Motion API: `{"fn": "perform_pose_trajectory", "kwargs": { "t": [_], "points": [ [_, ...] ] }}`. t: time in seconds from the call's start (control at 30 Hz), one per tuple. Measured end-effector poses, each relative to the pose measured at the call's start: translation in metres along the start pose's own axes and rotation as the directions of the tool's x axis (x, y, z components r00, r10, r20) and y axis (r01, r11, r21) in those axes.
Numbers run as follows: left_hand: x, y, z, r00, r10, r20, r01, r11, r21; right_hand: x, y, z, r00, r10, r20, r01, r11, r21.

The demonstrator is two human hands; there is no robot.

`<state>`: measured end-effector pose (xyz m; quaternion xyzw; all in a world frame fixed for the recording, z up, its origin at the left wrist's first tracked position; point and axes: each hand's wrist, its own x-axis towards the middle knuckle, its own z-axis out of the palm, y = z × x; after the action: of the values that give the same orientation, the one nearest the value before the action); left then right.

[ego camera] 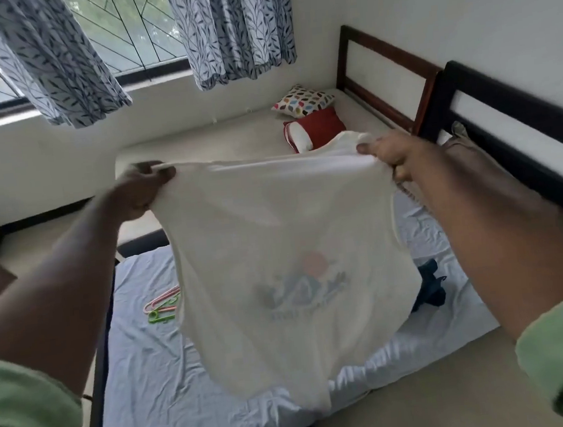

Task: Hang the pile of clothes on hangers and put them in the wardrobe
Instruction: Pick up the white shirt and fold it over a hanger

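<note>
bed with blue sheet | white T-shirt held up over the bed's middle | left hand and right hand each pinch a top corner | hangers by the bed's left edge | risk: a loose pinch drops the shirt

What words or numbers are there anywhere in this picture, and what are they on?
White shirt, held up by the left hand and right hand: a faded picture print with a line of lettering under it, showing through the cloth, too blurred to read.
Hangers, pillows and curtains: no words or numbers visible.
</note>
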<state>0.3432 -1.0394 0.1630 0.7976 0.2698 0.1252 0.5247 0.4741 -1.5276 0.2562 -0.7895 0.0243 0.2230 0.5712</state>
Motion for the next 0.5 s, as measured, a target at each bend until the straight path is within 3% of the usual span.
{"fn": "perform_pose_trajectory", "kwargs": {
  "t": [0.2, 0.5],
  "points": [
    [0.002, -0.025, 0.067, 0.997, -0.060, 0.051, 0.056, 0.995, 0.083, 0.113, 0.091, 0.058, 0.982, -0.041, -0.184, 0.007, 0.984, -0.181],
    [0.103, -0.118, 0.141, 0.997, -0.072, -0.009, 0.071, 0.946, 0.315, 0.239, 0.164, 0.112, 0.974, -0.075, -0.215, -0.019, 0.915, -0.403]
  ]
}}
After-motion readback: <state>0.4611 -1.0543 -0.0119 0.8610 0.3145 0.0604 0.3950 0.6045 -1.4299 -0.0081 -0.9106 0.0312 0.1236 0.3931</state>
